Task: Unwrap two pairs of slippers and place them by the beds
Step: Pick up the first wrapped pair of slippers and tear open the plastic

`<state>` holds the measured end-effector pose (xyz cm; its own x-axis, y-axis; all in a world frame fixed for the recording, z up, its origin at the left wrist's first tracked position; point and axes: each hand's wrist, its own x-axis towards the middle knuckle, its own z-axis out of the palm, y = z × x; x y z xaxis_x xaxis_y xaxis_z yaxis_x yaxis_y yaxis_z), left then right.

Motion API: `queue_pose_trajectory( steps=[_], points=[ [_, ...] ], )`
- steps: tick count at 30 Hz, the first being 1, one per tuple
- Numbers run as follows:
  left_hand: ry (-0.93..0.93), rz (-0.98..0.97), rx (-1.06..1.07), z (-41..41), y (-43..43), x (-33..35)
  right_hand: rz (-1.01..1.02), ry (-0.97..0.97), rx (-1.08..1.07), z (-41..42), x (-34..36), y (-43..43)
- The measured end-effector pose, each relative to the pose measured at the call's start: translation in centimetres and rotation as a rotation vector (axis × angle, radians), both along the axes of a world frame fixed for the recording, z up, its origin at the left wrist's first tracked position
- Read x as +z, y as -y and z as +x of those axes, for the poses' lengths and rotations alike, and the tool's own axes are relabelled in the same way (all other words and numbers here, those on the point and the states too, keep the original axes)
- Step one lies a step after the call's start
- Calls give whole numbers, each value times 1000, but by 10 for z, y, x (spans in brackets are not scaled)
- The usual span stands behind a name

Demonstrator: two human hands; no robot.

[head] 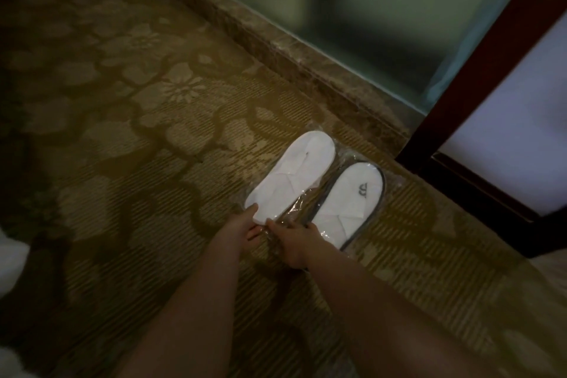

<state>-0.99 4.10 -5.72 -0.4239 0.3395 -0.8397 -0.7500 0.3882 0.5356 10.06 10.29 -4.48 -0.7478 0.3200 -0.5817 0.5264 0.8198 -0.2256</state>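
Left hand (242, 228): reaching down to the floor, fingers pinched on the near end of the left slipper pack (291, 176), thumb lying on the white upper. Right hand (296, 241): just beside the left, fingers closed on the clear plastic wrap (299, 207) at the near end of the same pack; the film is bunched and lifted between the two hands. Both forearms are bare and enter from the lower edge of the view.

Left slipper pack: white, flat, lying on the carpet (122, 138), long axis running away from the person and slightly to the right. Its far part shows little sheen; whether the wrap covers it there cannot be determined.

Right slipper pack (349, 202): white with a dark edge trim and a small dark logo near the toe, lying parallel to and just beside the first, inside a glossy clear wrap. The right hand's outer fingers touch its near left edge.

Surroundings: patterned gold-brown carpet; a marble threshold (276, 49) runs diagonally beyond the packs, with frosted glass (383, 9) above it. A dark wooden frame (478, 95) stands to the right, near the right pack. Lighting is dim.
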Motion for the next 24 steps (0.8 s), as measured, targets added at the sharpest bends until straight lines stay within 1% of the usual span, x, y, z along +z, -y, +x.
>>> queue_pose_trajectory(
  steps=[7,9,11,13,15,17,20,24],
  points=[
    [-21,11,44,-7,3,0,-20,-102,44,-5,4,-4],
    [-54,19,22,-11,5,3,-38,-96,59,-5,6,-4],
    [-131,16,1,-17,8,9,-71,-96,41,-6,8,-4],
    [-195,38,5,-26,11,12,-136,-169,-40,-10,13,-4],
    [-222,52,41,-29,16,20,-196,-297,-168,-14,18,-5],
    [-242,69,75,-33,23,30,-210,-419,-286,-17,27,-8],
    [-291,81,85,-41,36,43,-125,-525,-386,-16,40,-14],
    [-381,89,35,-56,58,66,6,-551,-490,-11,61,-19]
  ],
)
